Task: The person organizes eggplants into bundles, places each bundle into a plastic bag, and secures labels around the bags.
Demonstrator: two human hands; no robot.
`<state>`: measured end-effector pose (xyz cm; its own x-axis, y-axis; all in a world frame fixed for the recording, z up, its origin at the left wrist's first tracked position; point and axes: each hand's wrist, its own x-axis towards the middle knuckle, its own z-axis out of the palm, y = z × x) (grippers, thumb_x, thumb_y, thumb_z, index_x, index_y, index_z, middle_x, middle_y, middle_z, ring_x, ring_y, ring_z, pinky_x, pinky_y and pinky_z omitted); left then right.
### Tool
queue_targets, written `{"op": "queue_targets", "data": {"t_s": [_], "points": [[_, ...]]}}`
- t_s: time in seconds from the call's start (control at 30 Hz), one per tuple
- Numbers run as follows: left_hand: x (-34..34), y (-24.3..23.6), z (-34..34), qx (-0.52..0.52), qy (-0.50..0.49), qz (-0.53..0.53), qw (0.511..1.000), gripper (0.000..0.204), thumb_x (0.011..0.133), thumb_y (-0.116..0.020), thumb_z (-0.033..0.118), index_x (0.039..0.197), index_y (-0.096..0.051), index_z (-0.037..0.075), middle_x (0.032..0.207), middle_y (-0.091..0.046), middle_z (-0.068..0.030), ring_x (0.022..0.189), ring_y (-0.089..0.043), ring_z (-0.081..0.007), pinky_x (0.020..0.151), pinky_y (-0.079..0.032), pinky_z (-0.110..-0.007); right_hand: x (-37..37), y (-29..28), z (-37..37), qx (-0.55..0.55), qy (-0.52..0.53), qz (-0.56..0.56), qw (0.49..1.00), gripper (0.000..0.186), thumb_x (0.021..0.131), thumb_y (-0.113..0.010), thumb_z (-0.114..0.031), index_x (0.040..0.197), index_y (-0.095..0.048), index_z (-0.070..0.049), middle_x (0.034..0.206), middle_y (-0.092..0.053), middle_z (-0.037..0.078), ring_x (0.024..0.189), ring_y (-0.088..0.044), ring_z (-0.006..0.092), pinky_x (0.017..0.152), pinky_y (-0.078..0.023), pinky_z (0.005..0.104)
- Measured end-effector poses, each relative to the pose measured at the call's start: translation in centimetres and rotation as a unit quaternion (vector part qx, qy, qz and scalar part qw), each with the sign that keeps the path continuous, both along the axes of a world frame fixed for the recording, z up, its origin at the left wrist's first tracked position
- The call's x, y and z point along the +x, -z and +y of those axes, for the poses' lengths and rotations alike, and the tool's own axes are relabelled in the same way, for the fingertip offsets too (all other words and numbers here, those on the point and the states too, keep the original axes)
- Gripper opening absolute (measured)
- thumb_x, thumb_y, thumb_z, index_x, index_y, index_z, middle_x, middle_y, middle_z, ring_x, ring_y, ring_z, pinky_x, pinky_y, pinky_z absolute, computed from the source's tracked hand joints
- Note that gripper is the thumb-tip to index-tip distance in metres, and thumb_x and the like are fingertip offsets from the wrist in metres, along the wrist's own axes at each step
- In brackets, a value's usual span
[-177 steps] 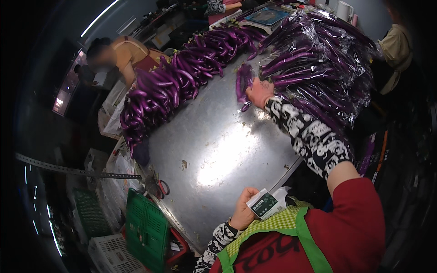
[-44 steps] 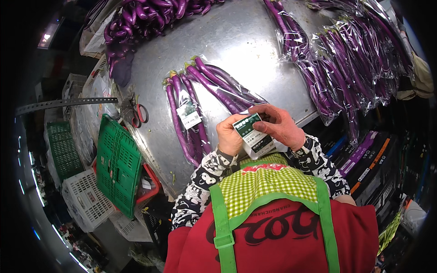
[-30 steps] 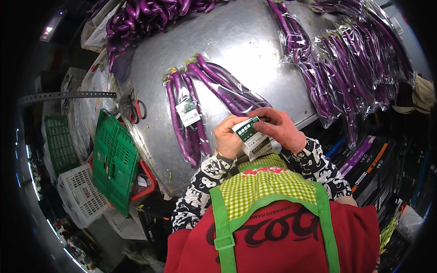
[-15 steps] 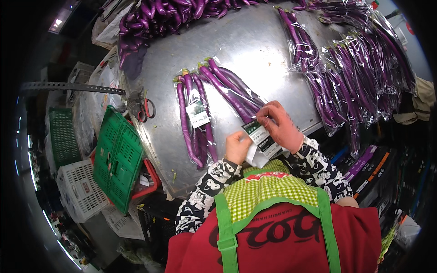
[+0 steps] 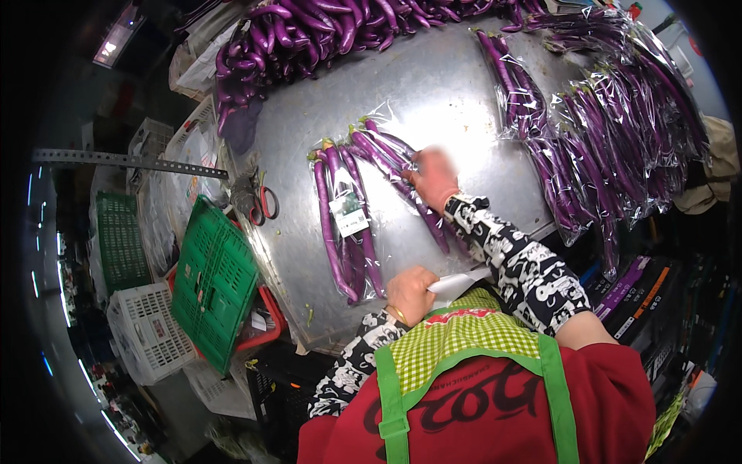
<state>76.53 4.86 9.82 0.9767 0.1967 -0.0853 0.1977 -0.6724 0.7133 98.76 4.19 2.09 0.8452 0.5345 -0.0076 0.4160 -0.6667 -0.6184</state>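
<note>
My left hand (image 5: 412, 294) is closed on a strip of white paper (image 5: 457, 285) at the table's near edge, against the apron. Farther out, my right hand (image 5: 437, 179) rests over a clear bag of long purple eggplants (image 5: 382, 157); it is blurred, and its fingers are partly hidden. The label seen earlier in that hand does not show now. Just left of this bag lies another bag of eggplants (image 5: 331, 224), stems away from me, with a white and green label (image 5: 349, 215) on its front.
Loose eggplants (image 5: 309, 31) are heaped along the far edge of the metal table (image 5: 309, 100). Bagged eggplants (image 5: 595, 155) are piled at the right. Scissors (image 5: 267, 203) lie by the left edge, near a green crate (image 5: 212, 282) and a white basket (image 5: 151, 332).
My right hand has moved away from the near edge, up and left onto the bagged eggplants. My left hand has stayed near the table edge with the white paper. The view has shifted slightly.
</note>
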Motion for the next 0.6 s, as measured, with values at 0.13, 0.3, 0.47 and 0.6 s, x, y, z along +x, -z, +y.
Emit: {"op": "queue_targets", "data": {"t_s": [0.13, 0.3, 0.47, 0.6], "points": [[1.4, -0.1, -1.0, -0.122, 0.152, -0.111, 0.975, 0.006, 0.070, -0.071, 0.012, 0.072, -0.068, 0.007, 0.072, -0.062, -0.0091, 0.063, -0.062, -0.0265, 0.055, -0.047, -0.035, -2.2, -1.8, 3.0, -0.037, 0.091, 0.096, 0.991, 0.079, 0.076, -0.070, -0.041, 0.138, -0.034, -0.006, 0.123, -0.046, 0.022, 0.109, -0.050, 0.0371, 0.093, -0.043, 0.0428], [3.7, 1.0, -2.0, -0.186, 0.196, -0.149, 0.951, 0.015, 0.072, -0.072, 0.017, 0.070, -0.063, 0.006, 0.067, -0.058, -0.0095, 0.060, -0.057, -0.0280, 0.054, -0.044, -0.038, -1.9, -2.3, 4.5, 0.064, 0.009, 0.263, 0.963, 0.080, 0.080, -0.063, -0.040, 0.139, -0.028, 0.001, 0.130, -0.041, 0.030, 0.125, -0.040, 0.0428, 0.105, -0.034, 0.0428], [5.7, 6.1, 1.5, -0.012, 0.073, -0.202, 0.977, 0.011, 0.067, -0.064, 0.009, 0.077, -0.064, 0.009, 0.077, -0.063, -0.0076, 0.077, -0.061, -0.0264, 0.089, -0.044, -0.042, 9.0, -1.2, -3.0, 0.185, 0.122, -0.159, 0.962, 0.081, 0.071, -0.076, -0.043, 0.128, -0.039, -0.001, 0.122, -0.045, 0.021, 0.111, -0.046, 0.0350, 0.095, -0.039, 0.0421], [3.5, 8.0, 4.8, 0.036, 0.025, -0.131, 0.990, 0.002, 0.068, -0.066, 0.011, 0.069, -0.065, 0.009, 0.072, -0.064, -0.0064, 0.076, -0.061, -0.0268, 0.089, -0.044, -0.041, 17.8, -6.8, -11.6, -0.169, 0.273, -0.201, 0.925, 0.061, 0.081, -0.061, -0.045, 0.123, -0.048, -0.004, 0.117, -0.057, 0.015, 0.109, -0.052, 0.0334, 0.092, -0.040, 0.0451]]}}
